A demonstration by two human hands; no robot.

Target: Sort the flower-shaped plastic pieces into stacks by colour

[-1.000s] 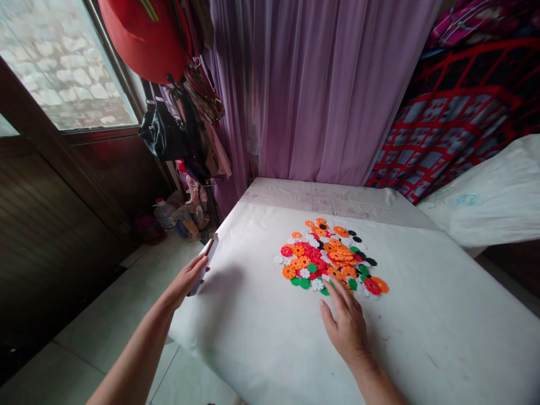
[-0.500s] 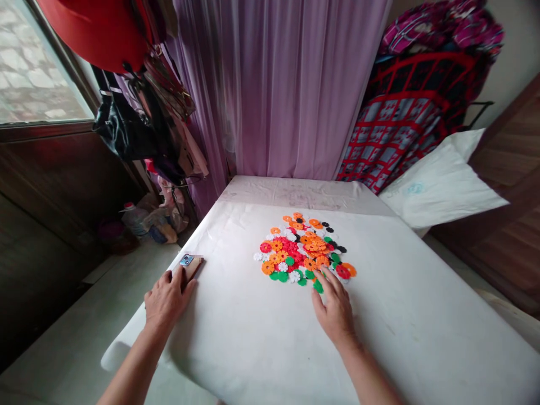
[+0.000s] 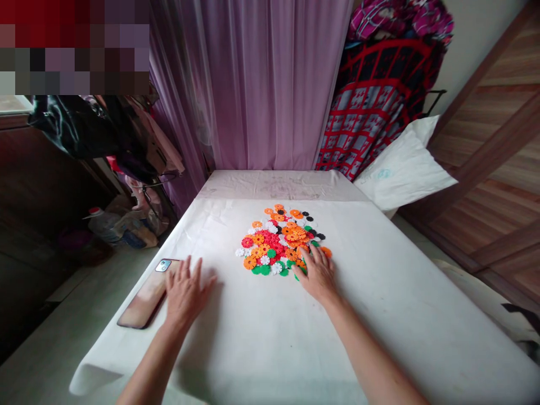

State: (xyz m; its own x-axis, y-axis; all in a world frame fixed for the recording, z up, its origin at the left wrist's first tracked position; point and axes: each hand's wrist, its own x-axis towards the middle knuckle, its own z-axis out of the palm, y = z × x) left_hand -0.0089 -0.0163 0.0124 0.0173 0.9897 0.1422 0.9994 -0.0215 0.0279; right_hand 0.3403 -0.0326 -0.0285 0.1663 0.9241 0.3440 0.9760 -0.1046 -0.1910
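Note:
A pile of flat, notched plastic discs point(image 3: 274, 242) in orange, red, white, green and black lies on the white-covered table point(image 3: 253, 326). My right hand point(image 3: 318, 273) rests on the pile's near right edge, its fingers spread over orange and green discs; part of the pile is hidden beneath it. On the left, my left hand point(image 3: 185, 292) is held low over the cloth with fingers apart and nothing in it. Just left of that hand lies a smartphone point(image 3: 141, 301), camera side up, near the table's left edge.
Behind the table hangs a purple curtain point(image 3: 261, 84). A white sack point(image 3: 400, 169) leans over the right far corner. Bags point(image 3: 76, 126) hang at the left, above a plastic bottle point(image 3: 101, 219) on the floor. A wooden door point(image 3: 498, 169) stands at the right.
My left hand has moved off the phone to the right, uncovering it. My right hand has moved further onto the discs. The view has shifted to the right.

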